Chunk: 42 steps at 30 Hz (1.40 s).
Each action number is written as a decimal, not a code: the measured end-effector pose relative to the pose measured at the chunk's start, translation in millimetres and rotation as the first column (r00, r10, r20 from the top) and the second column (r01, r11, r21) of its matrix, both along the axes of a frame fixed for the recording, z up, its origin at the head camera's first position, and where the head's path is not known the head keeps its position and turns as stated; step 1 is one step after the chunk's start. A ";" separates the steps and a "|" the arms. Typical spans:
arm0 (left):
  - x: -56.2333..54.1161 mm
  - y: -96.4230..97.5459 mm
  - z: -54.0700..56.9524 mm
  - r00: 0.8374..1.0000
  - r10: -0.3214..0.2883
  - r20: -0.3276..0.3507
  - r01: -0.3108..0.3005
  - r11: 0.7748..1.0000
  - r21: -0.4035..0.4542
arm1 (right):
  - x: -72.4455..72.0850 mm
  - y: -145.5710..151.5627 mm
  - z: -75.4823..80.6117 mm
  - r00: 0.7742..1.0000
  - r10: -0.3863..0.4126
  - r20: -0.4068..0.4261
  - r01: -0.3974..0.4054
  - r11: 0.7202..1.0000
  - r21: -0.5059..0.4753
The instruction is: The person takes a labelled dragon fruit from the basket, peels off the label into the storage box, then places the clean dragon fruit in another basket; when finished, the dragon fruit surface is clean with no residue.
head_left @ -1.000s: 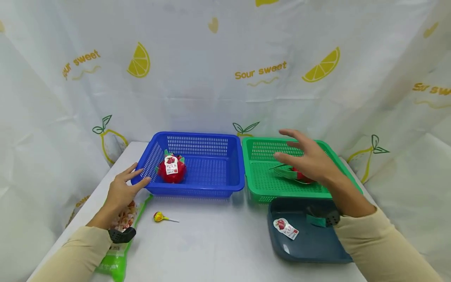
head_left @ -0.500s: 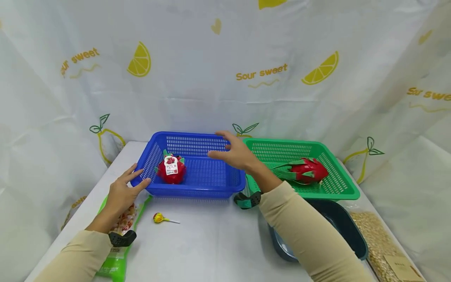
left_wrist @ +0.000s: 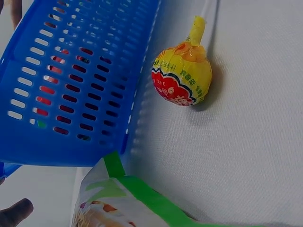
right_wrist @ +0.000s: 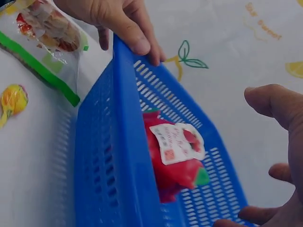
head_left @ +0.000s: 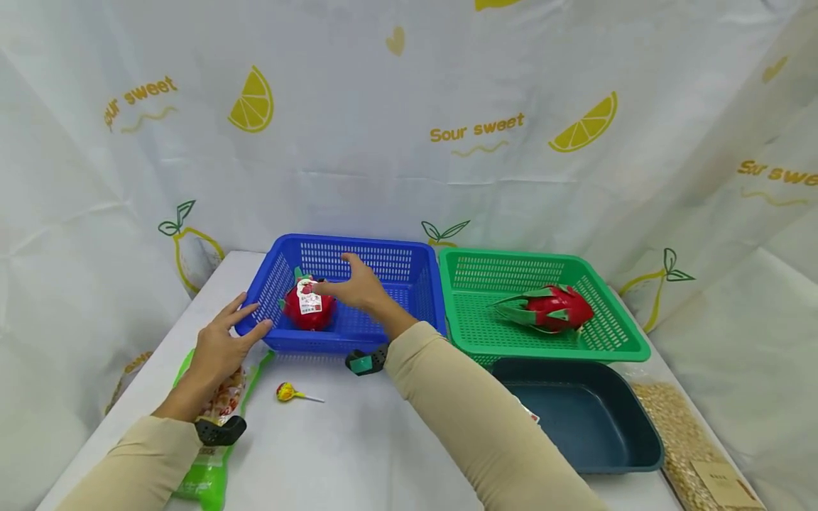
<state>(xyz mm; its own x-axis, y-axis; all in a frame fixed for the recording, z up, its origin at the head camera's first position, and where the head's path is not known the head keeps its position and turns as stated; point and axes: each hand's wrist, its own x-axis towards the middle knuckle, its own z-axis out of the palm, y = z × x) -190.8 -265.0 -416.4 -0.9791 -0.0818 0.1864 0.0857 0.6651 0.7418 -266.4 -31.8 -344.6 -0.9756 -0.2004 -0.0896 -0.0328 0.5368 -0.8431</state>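
A red toy dragon fruit [head_left: 313,312] with green tips and a white paper tag [right_wrist: 173,142] sits at the left end of the blue basket [head_left: 377,326]. My right hand [head_left: 361,287] hovers over this basket with thumb and fingers spread, its thumb overlapping the tag in the head view. In the right wrist view a gap shows between its fingers and the fruit. My left hand [head_left: 220,344] rests at the basket's left front corner, fingers extended and touching the rim. Another dragon fruit [head_left: 559,310], with long green leaves, lies in the green basket [head_left: 473,333].
A lollipop [head_left: 287,392] lies in front of the blue basket. Under my left forearm is a green-edged snack bag [head_left: 207,475]. A dark blue tray [head_left: 591,426] with a tag beside my sleeve stands front right, next to a bag of grain [head_left: 684,440]. A printed curtain surrounds the table.
My right hand has moved left from over the green basket to above the dragon fruit in the blue basket, uncovering the other dragon fruit. My left hand has stayed at the rim.
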 end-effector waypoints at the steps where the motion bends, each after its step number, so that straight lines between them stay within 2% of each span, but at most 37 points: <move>1: 1.2 0.4 -0.2 1.000 0.004 0.003 -0.004 1.000 -0.003 | -0.6 -6.6 -4.4 0.999 -0.023 0.033 0.024 1.000 -0.010; 5: 6.0 2.8 -2.5 1.000 0.014 0.010 -0.014 1.000 -0.014 | -1.3 -28.4 -22.6 0.974 -0.128 0.185 0.129 0.992 0.007; 9: 8.3 7.7 -5.1 1.000 0.004 0.008 -0.004 1.000 -0.005 | -0.6 -40.5 -37.1 0.943 -0.210 0.258 0.193 0.977 0.092; 12: 8.9 11.8 -6.0 1.000 0.002 0.001 -0.002 1.000 0.003 | 0.1 -47.0 -42.9 0.939 -0.231 0.254 0.194 0.967 0.164; 16: 9.9 15.6 -6.8 1.000 0.012 -0.010 -0.012 1.000 0.006 | 1.0 -52.9 -45.5 0.953 -0.211 0.218 0.155 0.956 0.250; 18: 9.8 16.9 -7.2 1.000 0.014 -0.016 -0.013 1.000 0.010 | 0.3 -53.3 -46.4 0.959 -0.205 0.197 0.151 0.955 0.256; 21: 9.3 18.4 -7.7 1.000 0.012 -0.020 -0.012 1.000 0.014 | -3.2 -49.3 -48.4 0.961 -0.215 0.175 0.180 0.964 0.196; 25: 8.0 18.5 -8.6 1.000 0.012 -0.023 -0.012 1.000 0.017 | -9.1 -36.5 -46.1 0.960 -0.229 0.164 0.225 0.973 0.046; 29: 6.0 16.9 -9.4 0.999 0.014 -0.045 -0.013 1.000 0.022 | -11.1 -17.4 -32.5 0.962 -0.214 0.171 0.230 0.970 -0.083; 32: 4.5 14.6 -8.8 0.998 0.014 -0.061 -0.013 1.000 0.022 | -8.6 0.5 -17.9 0.970 -0.166 0.175 0.201 0.958 -0.203; 35: 3.4 11.1 -6.6 0.998 0.016 -0.067 -0.015 1.000 0.016 | -2.3 20.1 -2.9 0.979 -0.113 0.172 0.164 0.934 -0.317; 37: 2.8 8.5 -4.7 0.998 0.015 -0.065 -0.014 1.000 0.015 | 4.8 34.3 5.4 0.985 -0.090 0.150 0.139 0.926 -0.352; 42: 2.1 1.1 -1.4 0.999 0.003 -0.053 -0.002 1.000 0.015 | 34.7 69.8 12.8 0.997 -0.034 0.076 0.063 0.903 -0.425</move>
<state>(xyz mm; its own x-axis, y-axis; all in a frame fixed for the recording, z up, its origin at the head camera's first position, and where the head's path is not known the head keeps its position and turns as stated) -188.7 -263.9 -417.8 -0.9677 -0.0871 0.2364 0.1234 0.6542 0.7462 -231.7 38.0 -331.8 -0.9800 -0.1860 -0.0701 0.0471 0.1251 -0.9910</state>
